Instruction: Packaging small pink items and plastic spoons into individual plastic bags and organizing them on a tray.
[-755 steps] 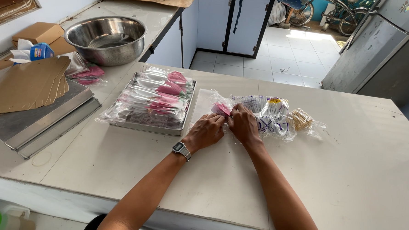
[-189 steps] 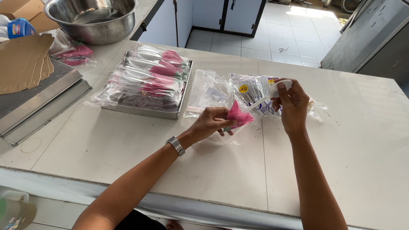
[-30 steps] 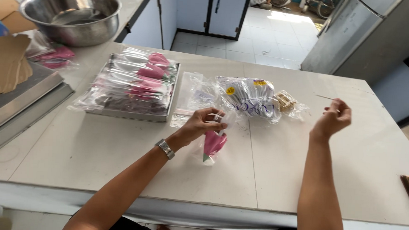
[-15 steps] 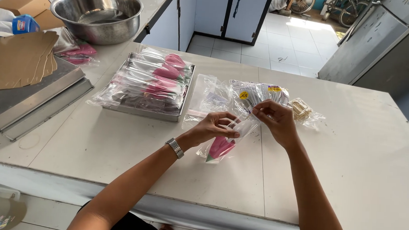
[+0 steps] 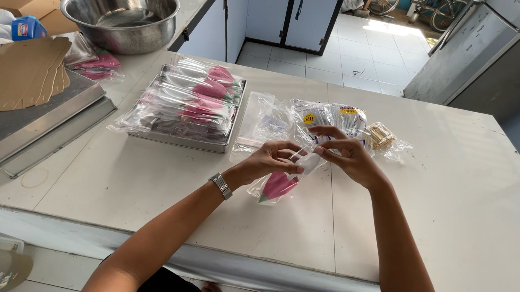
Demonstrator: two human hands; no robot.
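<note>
Both grips pinch the mouth of a clear packet (image 5: 282, 182) holding a pink cone, at frame centre just above the bench (image 5: 455, 219): left hand (image 5: 269, 163), right hand (image 5: 348, 158). Sealing step, apparently; next, a steady closing twist.

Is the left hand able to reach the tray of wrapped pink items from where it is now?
Probably yes. The tray lies just beyond the left hand with only bare counter between, but that hand is holding a clear bag with a pink item.
</note>
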